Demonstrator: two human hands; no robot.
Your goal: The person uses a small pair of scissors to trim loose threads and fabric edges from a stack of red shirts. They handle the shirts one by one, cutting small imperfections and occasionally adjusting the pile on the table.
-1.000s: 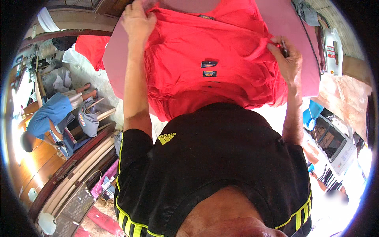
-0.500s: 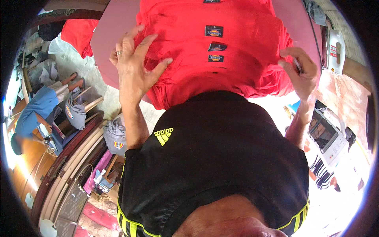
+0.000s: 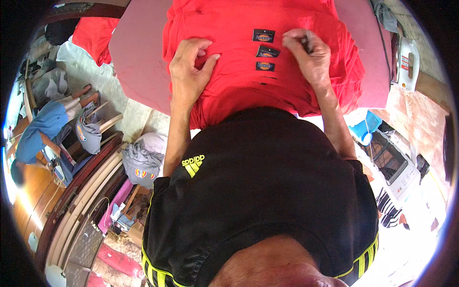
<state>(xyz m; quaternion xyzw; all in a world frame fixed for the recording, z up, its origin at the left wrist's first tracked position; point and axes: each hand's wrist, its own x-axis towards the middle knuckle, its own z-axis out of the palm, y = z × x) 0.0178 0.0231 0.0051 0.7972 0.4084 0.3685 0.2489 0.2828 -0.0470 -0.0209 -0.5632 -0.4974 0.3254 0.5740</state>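
Observation:
Layered red shirts (image 3: 229, 62) lie in front of me, with black neck labels (image 3: 263, 36) in a row down the middle. My left hand (image 3: 190, 67) rests on the red cloth left of the labels. Its fingers are bent, with a gap between thumb and forefinger, and no object shows in it. Just right of the labels is my right hand (image 3: 311, 57), over the cloth with its fingers curled. Something small and dark shows within that hand; its kind is too hidden to tell.
The cloth lies on a pink-topped table (image 3: 138, 52). A white iron (image 3: 407, 64) stands at its right edge. A white oven-like appliance (image 3: 397, 165) is at lower right. At left, a person in blue (image 3: 43, 129) works near grey garments (image 3: 143, 160).
Both hands have moved inward over the shirts, the right one far more, coming left and up beside the labels. The labels have shifted slightly right, and the cloth's folds have changed.

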